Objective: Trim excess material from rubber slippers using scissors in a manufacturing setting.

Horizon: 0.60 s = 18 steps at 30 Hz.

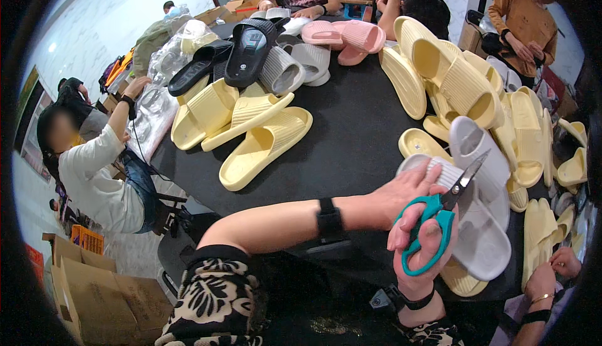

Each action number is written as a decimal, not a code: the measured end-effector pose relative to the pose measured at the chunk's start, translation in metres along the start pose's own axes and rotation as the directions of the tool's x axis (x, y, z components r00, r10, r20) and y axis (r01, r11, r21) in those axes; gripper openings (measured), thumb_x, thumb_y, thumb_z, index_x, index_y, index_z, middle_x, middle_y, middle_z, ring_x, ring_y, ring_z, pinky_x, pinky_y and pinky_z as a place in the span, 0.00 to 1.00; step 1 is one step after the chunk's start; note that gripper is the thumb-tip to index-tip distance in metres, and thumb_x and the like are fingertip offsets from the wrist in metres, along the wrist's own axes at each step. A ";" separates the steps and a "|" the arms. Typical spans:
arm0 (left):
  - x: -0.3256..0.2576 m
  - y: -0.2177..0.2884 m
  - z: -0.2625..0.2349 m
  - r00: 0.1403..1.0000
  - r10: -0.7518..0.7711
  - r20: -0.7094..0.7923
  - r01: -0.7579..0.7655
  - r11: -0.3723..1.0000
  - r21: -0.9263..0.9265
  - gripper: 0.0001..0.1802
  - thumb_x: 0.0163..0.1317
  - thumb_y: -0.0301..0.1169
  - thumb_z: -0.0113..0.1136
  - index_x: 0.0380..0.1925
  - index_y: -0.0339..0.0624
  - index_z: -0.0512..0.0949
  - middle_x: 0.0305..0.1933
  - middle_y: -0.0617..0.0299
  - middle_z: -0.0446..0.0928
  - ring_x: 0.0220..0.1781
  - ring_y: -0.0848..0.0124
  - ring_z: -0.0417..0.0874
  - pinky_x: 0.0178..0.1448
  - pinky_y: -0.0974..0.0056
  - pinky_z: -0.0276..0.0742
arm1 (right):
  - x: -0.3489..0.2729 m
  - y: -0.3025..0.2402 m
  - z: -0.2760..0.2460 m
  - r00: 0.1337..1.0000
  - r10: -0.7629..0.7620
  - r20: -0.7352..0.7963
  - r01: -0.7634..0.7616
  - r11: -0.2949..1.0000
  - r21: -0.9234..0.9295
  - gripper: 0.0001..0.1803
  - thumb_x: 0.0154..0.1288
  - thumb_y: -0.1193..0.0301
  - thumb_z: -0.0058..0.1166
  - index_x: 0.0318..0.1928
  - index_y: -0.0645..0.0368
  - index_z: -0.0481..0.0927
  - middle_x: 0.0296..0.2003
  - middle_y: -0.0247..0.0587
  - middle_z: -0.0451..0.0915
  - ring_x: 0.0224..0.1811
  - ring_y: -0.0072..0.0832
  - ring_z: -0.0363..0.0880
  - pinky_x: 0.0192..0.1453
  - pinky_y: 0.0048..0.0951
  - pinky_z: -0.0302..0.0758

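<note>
Scissors [449, 200] out, right of frame
Right hand [430, 239] grips the teal scissors; left hand [404, 192] touches a pale slipper [450, 173], grip unclear; best keep fingers off the blades [469, 175]

The teal-handled scissors [449, 201] slanted, dark blades pointing toward one o'clock, in front of the pale grey slippers [481, 239]. These overlapped between three and four o'clock in the view; the lower one lay footbed up, its heel toward five o'clock.
</note>
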<state>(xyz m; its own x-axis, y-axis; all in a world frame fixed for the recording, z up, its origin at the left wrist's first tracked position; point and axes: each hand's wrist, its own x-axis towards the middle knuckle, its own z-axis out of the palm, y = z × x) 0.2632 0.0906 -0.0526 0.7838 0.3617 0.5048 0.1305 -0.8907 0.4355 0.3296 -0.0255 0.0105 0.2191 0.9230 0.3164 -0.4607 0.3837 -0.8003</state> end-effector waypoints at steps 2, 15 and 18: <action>0.016 -0.001 0.009 1.000 -0.005 -0.029 0.006 0.999 0.032 0.44 0.59 0.41 0.52 0.67 0.28 0.44 0.65 0.25 0.49 0.68 0.36 0.55 0.69 0.46 0.55 | 0.000 0.001 0.000 1.000 0.004 -0.009 -0.004 1.000 0.000 0.35 0.62 0.51 0.56 0.58 0.60 0.58 0.23 0.41 0.74 0.14 0.21 0.67 0.18 0.19 0.67; 0.003 0.008 -0.016 0.973 -0.229 0.023 0.222 0.904 -0.366 0.33 0.56 0.41 0.53 0.60 0.37 0.64 0.69 0.36 0.51 0.68 0.42 0.57 0.69 0.47 0.56 | 0.004 0.009 0.003 0.998 0.025 0.052 -0.022 0.998 -0.057 0.30 0.66 0.55 0.51 0.58 0.62 0.60 0.26 0.40 0.72 0.16 0.21 0.67 0.18 0.21 0.67; -0.027 0.023 -0.043 0.985 -0.157 -0.067 0.157 0.988 -0.001 0.33 0.53 0.38 0.58 0.60 0.39 0.64 0.66 0.37 0.56 0.67 0.41 0.59 0.66 0.47 0.60 | 0.003 0.009 0.006 0.994 0.053 0.096 -0.044 0.995 -0.088 0.30 0.65 0.55 0.52 0.58 0.62 0.61 0.26 0.40 0.73 0.17 0.21 0.68 0.18 0.20 0.67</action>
<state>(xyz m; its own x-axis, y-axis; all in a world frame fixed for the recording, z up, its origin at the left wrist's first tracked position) 0.2196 0.0722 -0.0243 0.7109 0.5146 0.4793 0.2517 -0.8226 0.5099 0.3213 -0.0193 0.0070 0.1108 0.9405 0.3212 -0.3926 0.3383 -0.8552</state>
